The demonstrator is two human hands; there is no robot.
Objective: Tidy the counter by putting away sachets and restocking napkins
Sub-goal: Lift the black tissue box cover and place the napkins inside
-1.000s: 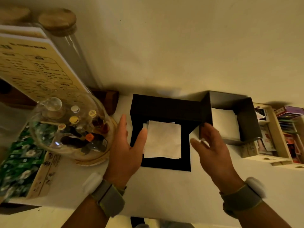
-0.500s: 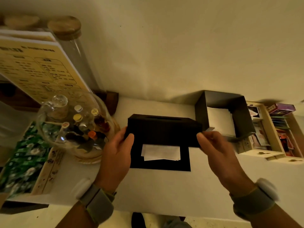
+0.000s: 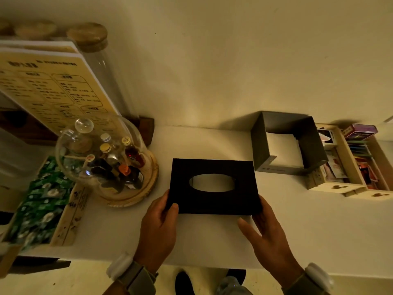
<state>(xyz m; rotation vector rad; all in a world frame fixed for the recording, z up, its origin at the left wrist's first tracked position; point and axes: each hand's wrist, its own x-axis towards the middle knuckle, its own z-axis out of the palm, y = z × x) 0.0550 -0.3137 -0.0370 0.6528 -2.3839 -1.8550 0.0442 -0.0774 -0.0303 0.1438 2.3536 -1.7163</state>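
Note:
A black napkin box lid (image 3: 214, 201) with an oval opening sits flat over its base on the white counter (image 3: 297, 220). White napkins (image 3: 212, 182) show through the oval. My left hand (image 3: 158, 226) grips the lid's front left corner, thumb on top. My right hand (image 3: 265, 233) touches the front right corner with fingers spread. Behind and to the right stands a grey open box (image 3: 258, 145) with a stack of white napkins (image 3: 284, 151) inside.
A glass dome over small bottles (image 3: 102, 158) stands on a wooden base to the left. A wooden tray of green sachets (image 3: 38, 205) lies at far left. A wooden organiser with packets (image 3: 357, 165) sits at far right. A menu board (image 3: 49, 86) and glass jars lean at the wall.
Both hands took the upright black lid and lowered it over the napkins on the base. It now lies flat, covering them.

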